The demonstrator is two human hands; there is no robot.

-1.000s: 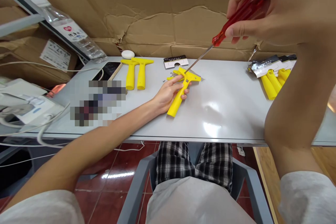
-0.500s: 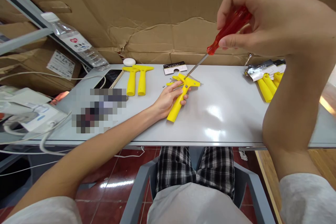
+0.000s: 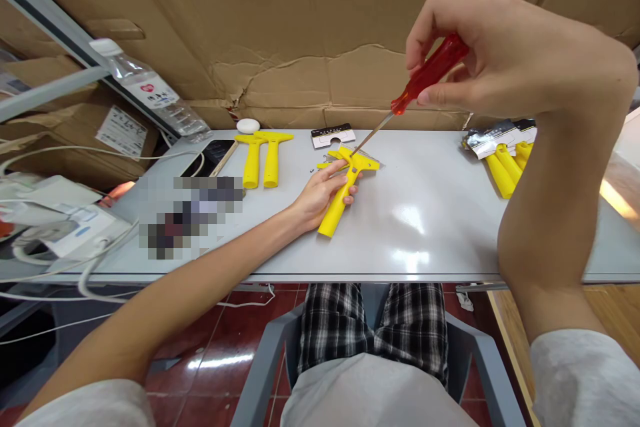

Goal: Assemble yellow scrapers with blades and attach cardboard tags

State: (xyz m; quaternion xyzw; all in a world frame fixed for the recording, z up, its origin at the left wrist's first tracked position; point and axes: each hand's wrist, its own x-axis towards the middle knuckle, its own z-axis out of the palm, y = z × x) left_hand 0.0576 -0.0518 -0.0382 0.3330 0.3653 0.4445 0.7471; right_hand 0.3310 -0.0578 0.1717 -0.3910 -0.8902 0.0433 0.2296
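grips the yellow scraper (image 3: 333, 213) in the left hand (image 3: 316, 200), at the middle of the grey table (image 3: 450, 233). clasps the red screwdriver (image 3: 426, 77) in the right hand (image 3: 500, 57), slanting its shaft down to the scraper's head. has two yellow handles (image 3: 271, 163) lying further left, near a phone (image 3: 219, 151).

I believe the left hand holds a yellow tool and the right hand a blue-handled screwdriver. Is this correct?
Not blue: in the head view, the screwdriver is red-handled. The right hand does hold it, and the left hand holds the yellow tool.
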